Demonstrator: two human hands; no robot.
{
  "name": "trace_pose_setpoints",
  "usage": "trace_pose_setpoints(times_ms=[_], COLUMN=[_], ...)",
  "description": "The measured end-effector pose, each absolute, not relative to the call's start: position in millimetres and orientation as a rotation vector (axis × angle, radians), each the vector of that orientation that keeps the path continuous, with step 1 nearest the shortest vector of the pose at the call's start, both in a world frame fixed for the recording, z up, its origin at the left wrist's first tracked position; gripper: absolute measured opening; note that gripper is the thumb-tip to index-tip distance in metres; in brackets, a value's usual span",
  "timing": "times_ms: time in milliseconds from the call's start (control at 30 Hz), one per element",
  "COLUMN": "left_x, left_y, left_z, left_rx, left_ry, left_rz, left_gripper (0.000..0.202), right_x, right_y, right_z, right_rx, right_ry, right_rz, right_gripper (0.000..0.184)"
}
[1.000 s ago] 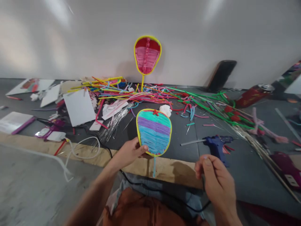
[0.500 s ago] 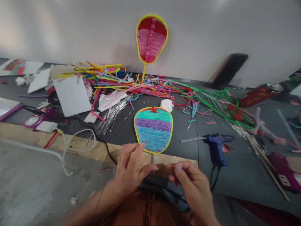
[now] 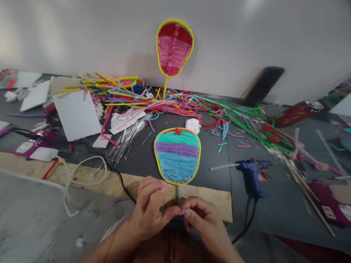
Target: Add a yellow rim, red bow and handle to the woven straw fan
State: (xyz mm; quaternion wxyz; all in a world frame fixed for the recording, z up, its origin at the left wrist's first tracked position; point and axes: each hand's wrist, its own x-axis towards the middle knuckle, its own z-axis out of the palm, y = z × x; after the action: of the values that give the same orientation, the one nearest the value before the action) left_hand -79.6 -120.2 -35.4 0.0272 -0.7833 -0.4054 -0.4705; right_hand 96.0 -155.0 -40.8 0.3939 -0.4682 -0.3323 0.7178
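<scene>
Both hands meet low in the middle of the view, fingertips together around the thin blue stem of a small hand fan (image 3: 177, 156) made of pipe cleaners. Left hand (image 3: 150, 204) has its thumb and forefinger pinched on the stem just under the fan's yellow rim, while the right hand (image 3: 202, 217) closes on the same stem from the right, its fingertips touching those of the left. Held upright, the fan shows teal, purple and blue bands inside a yellow outline, with a small red knot at its top edge, and it stands over the near edge of the dark mat (image 3: 214, 164), above a strip of bare plywood (image 3: 82, 175). Just to the right on the mat lies a blue glue gun (image 3: 251, 171), its cord trailing toward the near side. Farther back sprawls a tangled heap of coloured pipe cleaners (image 3: 170, 102), and behind it a second fan (image 3: 174, 47), red and pink with a yellow rim, leans upright against the white wall. To the left of the heap a white card (image 3: 76, 115) lies flat, with a white cable (image 3: 82, 175) looping across the plywood near it. Far right, a dark phone (image 3: 261, 86) leans against the wall.
</scene>
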Motion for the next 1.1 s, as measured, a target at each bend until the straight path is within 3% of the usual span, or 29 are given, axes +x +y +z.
trace_pose_setpoints(times_ms=[133, 233, 500, 700, 1100], left_x=[-79, -78, -97, -118, -132], left_y=[-119, -117, -104, -92, -90], left_z=[-38, -38, -37, -33, -29], left_rx=[-2.486, -2.517, -2.535, -2.354, -2.21], left_ry=[-1.242, -1.233, -1.404, -1.531, -1.689], left_rz=[-1.482, -1.431, -1.245, -1.169, -1.16], left_gripper=[0.058, 0.06, 0.04, 0.04, 0.041], right_x=[96, 97, 146, 193, 217], right_y=[-157, -161, -140, -92, 2], right_z=[-42, -38, -7, 23, 25], right_rx=[-1.097, -1.173, -1.572, -1.724, -1.94], right_ry=[-0.928, -1.14, -1.716, -1.833, -1.704], right_rz=[1.922, 1.813, 1.006, 0.452, 0.338], right_gripper=[0.037, 0.033, 0.035, 0.037, 0.016])
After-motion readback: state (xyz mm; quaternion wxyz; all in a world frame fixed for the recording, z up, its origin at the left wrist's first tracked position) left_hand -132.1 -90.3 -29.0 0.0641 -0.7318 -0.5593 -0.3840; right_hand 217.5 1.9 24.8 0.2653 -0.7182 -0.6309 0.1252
